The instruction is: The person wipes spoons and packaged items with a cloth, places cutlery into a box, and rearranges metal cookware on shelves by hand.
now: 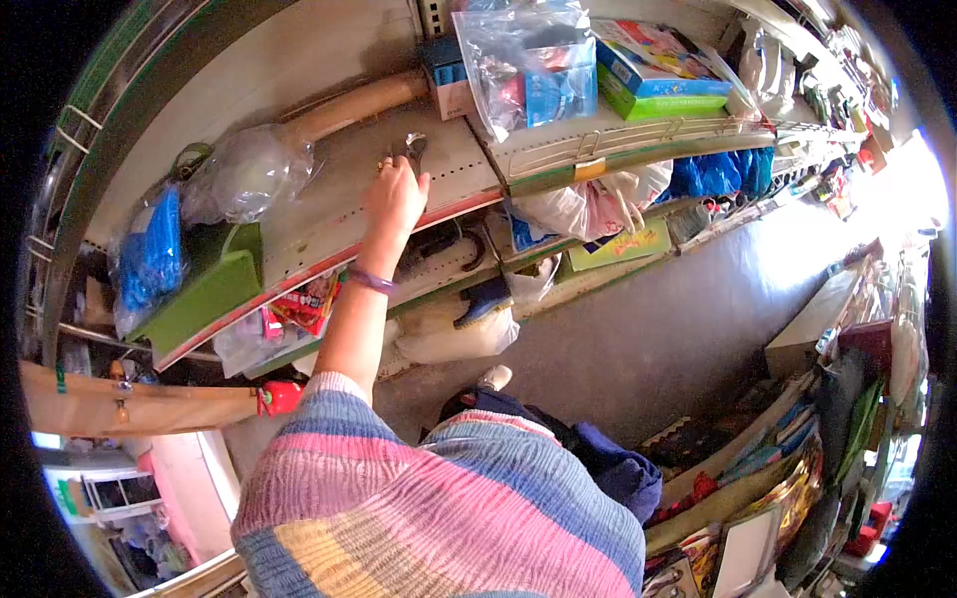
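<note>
One of my hands (397, 197) reaches out over the perforated metal shelf (334, 199), with a bracelet on its wrist. Its fingers are curled together beside a small dark metal tool (416, 147) with a shiny end; whether the fingers hold the tool's lower part is hidden. From the arm's place at the left of my body, this looks like my left hand. Behind it lies a brown roll (354, 108), and a clear plastic bag (249, 174) is to the left. My right hand is out of sight.
On the right-hand shelf are boxed goods (663, 70) and a clear bag with blue packets (558, 95). A green bin (204, 289) sits at the shelf's left end. Bags hang below the shelf edge. Stacked goods (738, 478) stand at lower right, beyond the grey floor (618, 319).
</note>
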Demonstrator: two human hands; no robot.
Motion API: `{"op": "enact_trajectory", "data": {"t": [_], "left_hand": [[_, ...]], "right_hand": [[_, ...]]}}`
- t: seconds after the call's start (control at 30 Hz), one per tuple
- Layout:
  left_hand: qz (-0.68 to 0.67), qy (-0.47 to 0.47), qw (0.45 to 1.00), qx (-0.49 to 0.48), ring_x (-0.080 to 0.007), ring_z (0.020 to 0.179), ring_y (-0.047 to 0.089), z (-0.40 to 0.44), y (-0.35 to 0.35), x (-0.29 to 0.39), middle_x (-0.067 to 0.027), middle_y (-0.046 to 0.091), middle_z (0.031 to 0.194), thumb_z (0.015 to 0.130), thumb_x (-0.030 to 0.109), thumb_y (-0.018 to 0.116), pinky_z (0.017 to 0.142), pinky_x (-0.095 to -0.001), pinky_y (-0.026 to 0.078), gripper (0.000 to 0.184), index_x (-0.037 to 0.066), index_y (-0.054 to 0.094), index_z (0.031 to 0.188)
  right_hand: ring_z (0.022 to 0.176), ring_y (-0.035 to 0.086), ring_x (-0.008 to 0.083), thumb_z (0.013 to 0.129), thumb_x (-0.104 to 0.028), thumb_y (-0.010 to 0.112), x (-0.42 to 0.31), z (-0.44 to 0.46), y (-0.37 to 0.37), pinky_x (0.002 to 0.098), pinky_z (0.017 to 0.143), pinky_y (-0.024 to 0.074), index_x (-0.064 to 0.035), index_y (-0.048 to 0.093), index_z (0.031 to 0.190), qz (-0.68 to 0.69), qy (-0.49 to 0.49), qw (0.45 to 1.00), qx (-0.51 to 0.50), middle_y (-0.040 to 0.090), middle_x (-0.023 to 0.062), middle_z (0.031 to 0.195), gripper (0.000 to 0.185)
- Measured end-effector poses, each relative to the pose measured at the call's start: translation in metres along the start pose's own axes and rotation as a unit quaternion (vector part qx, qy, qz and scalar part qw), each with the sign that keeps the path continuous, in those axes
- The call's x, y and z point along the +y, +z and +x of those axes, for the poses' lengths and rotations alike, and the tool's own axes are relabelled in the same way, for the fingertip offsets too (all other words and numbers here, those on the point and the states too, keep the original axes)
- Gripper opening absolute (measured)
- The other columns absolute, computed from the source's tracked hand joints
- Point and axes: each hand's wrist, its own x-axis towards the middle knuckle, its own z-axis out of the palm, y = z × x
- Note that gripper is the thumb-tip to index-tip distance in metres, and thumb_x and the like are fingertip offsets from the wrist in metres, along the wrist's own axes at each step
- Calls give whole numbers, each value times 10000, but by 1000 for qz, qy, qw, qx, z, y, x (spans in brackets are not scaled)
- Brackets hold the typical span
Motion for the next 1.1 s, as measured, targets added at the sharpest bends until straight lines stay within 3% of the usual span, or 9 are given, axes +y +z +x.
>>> {"op": "enact_trajectory", "data": {"t": [0.13,0.53,0.63,0.77,0.93,0.97,1.03,1.07,1.1], "left_hand": [[-24,31,995,89,-342,871,619,2,25,-36,-215,624,922,801,279,589,731,-413,512,321,-26,580,901],[15,-71,994,-79,-354,863,610,35,30,-55,-198,635,894,756,217,599,742,-431,498,226,9,632,838],[-91,-71,993,14,-360,811,609,31,32,-69,-197,638,869,755,182,590,703,-449,487,203,11,597,863],[-344,48,936,55,-231,620,628,9,-18,-28,-132,632,682,816,125,581,571,-330,469,121,15,567,863],[-557,107,794,-219,-43,513,475,-69,-110,100,10,535,575,885,107,530,463,-209,359,111,3,568,875],[-589,109,751,-279,-31,507,450,-83,-112,119,31,509,568,888,106,530,454,-199,343,112,3,567,865],[-569,137,727,-360,-20,495,417,-111,-124,152,43,477,549,862,86,577,440,-198,316,88,-1,566,860],[-575,181,701,-380,-17,490,418,-125,-122,165,33,509,574,868,79,559,430,-189,303,78,3,573,874],[-580,224,675,-396,-13,485,419,-139,-121,176,24,542,600,873,71,541,419,-179,290,77,6,580,888]], "right_hand": [[856,613,276,821,-465,494,-1,1,-1,369,787,479,-39,620,967,-7,0,1000,-6,643,130,949,468],[827,624,264,798,-443,551,-8,1,-7,356,758,487,-68,657,902,-12,-10,1000,-5,660,109,904,403],[820,627,260,792,-437,565,-9,0,-10,352,751,489,-75,666,885,-11,-14,1000,2,664,104,892,387],[810,630,256,784,-430,584,-17,-1,-18,348,741,492,-85,678,863,-9,-30,999,22,669,98,877,366],[798,635,251,774,-420,608,-45,19,-38,342,729,495,-97,694,836,58,-124,983,123,676,89,858,339],[763,642,227,779,-332,638,-43,19,-35,311,720,498,-112,696,848,149,-103,958,221,677,78,865,238],[825,645,227,822,-256,613,-41,23,-41,331,755,510,12,602,1027,438,-71,886,137,663,109,927,337],[867,633,236,846,-260,589,-45,29,-42,354,782,506,64,527,1104,586,-72,796,134,638,133,988,419],[853,632,218,833,-237,603,-44,36,-52,329,786,501,43,504,1138,439,-139,877,133,637,119,1000,426]]}}
